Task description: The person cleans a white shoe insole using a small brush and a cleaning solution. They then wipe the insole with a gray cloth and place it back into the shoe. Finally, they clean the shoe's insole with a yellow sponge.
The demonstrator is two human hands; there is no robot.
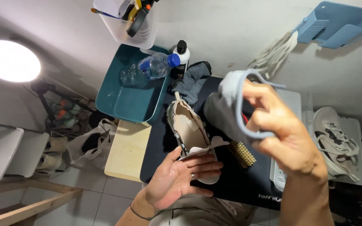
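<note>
My left hand (pixel 181 175) holds a beige shoe (pixel 188 127) from below, its opening turned up and its tongue folded out over my fingers. My right hand (pixel 285 134) is raised to the right of the shoe and grips a grey cloth (pixel 227 104) with a pale blue edge. The cloth hangs over the black mat (pixel 239 184), close to the shoe's right side. A small brush with tan bristles (pixel 242 154) lies on the mat under my right hand.
A teal basin (pixel 126 100) with a clear plastic bottle (pixel 153 66) stands at the back left, beside a black-capped bottle (pixel 182 54) and a dark rag (pixel 191 81). A second shoe with loose laces (pixel 336 140) rests on a clear lidded box (pixel 352 125) at right. A ring light (pixel 9 60) glows at left.
</note>
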